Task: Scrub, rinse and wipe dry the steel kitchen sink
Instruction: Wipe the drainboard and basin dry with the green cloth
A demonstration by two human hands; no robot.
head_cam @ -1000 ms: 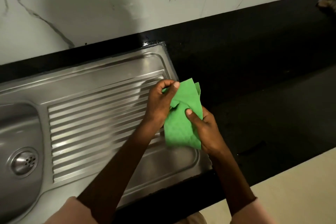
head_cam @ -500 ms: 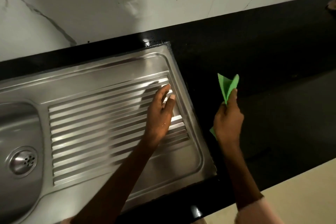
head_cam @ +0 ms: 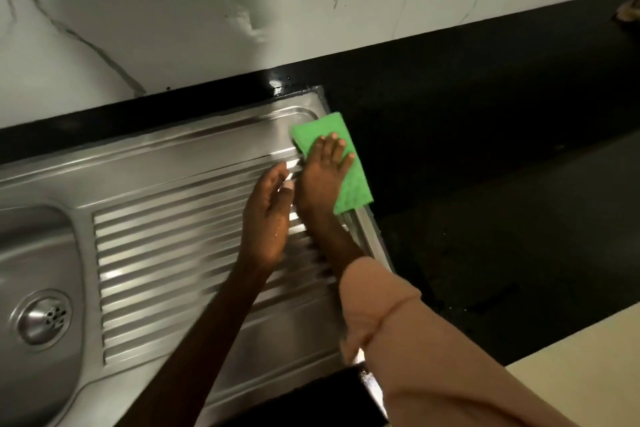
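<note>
steel sink lay set into the black counter, its bowl and drain at the left and the ribbed drainboard running off to the right. i had the folded green cloth laid flat on the far right corner of the drainboard, its right edge reaching past the sink's rim over the counter. my right hand pressed down on it with fingers straight and spread, gripping nothing, only bearing flat on the cloth. my left hand was just beside it on the ribs, fingers loosely extended and holding nothing; whether it actually touched the steel i could not tell. a few drops showed on the back of that hand.

this looked to me like the wiping-dry stage, started at the far corner. to do it well, i judged i should keep the palm flat so the whole fold took up water, and draw it along the ribs toward the bowl, not across them, so the cloth sank into the grooves. the raised rim at the right and far edges would want its own pass, since water sits in that crease. the left hand was best kept clear of the stroke, or it would drip on steel i had dried.
</note>
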